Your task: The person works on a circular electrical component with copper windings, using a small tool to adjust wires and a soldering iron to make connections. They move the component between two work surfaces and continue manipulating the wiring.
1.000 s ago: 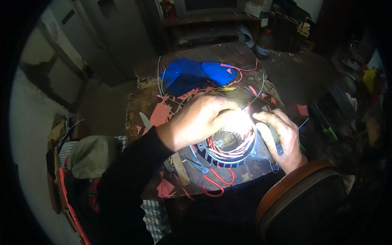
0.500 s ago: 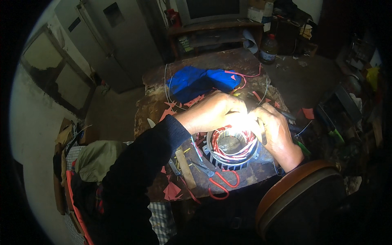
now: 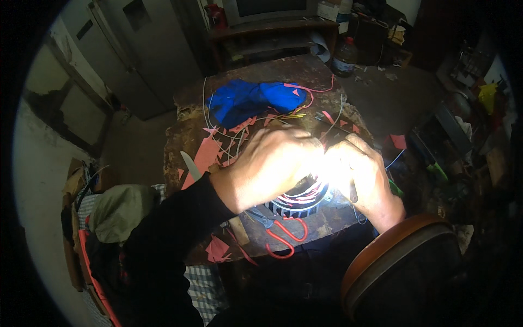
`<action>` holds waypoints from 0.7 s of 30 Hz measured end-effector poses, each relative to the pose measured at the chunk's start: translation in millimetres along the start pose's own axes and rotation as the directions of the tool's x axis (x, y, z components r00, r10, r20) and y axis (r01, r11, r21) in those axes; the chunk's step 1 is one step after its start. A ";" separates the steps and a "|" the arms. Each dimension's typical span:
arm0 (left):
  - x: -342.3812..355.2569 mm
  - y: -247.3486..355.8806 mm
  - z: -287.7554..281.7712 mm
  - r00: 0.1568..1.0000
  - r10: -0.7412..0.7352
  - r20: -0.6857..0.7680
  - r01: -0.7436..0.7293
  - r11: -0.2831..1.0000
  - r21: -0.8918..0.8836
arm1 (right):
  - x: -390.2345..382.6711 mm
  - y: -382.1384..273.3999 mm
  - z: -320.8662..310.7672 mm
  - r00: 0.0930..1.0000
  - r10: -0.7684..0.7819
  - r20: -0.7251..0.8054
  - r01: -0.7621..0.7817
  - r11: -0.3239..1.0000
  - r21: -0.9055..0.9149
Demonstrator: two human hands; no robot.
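A ribbed metal motor stator [image 3: 297, 210] with red and white wires round its inner ring stands on the wooden table, partly covered by my hands. My left hand [image 3: 275, 158] is over its far left side, knuckles up, fingers curled inward. Close beside it, my right hand [image 3: 359, 169] is closed above the stator's right side, and the end of a narrow dark piece shows below its palm. The fingertips of both hands meet in a strong glare, so what they pinch cannot be made out. Scissors with red handles [image 3: 286, 240] lie at the stator's near side.
A blue cloth [image 3: 256, 101] lies at the table's far side. Red paper scraps [image 3: 207, 155], a pale blade [image 3: 190, 165] and loose thin wires are scattered left of my hands. A wooden strip [image 3: 238, 230] lies near the scissors. Beyond the table stands a red-capped bottle [image 3: 345, 57].
The view has shifted, so the table sits further left. My left hand has turned more knuckles-up and covers more of the stator's opening. Both hands stay close together.
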State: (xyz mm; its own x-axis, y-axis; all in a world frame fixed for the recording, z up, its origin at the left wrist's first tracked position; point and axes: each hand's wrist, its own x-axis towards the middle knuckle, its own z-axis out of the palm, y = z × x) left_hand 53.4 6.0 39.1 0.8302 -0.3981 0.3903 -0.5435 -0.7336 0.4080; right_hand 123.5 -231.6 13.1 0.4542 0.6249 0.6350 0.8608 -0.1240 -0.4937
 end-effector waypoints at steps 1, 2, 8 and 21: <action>-3.3 6.6 0.9 1.000 0.000 -0.016 0.000 0.999 0.035 | 0.1 -2.7 -1.8 1.000 0.007 -0.002 -0.007 1.000 -0.023; -4.1 12.0 3.2 0.999 -0.029 -0.029 0.029 0.999 0.014 | -0.5 -5.6 -3.5 1.000 0.011 -0.021 -0.012 0.999 -0.039; -18.2 35.9 18.6 0.949 -0.280 -0.143 0.224 0.921 -0.318 | -20.5 -18.5 -20.6 0.959 0.263 -0.106 -0.256 0.964 0.072; -35.3 54.2 65.4 0.826 -0.535 -0.181 0.171 0.543 -0.822 | -51.8 -34.4 -34.1 0.808 0.583 0.086 -0.546 0.685 0.483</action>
State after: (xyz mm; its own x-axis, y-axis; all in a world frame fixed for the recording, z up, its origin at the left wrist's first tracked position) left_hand 2.8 -55.7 -6.5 0.9535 0.1631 0.2532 -0.2545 -0.0134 0.9670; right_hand 78.2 -286.0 17.4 0.8494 0.4982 0.1740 0.2307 -0.0540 -0.9715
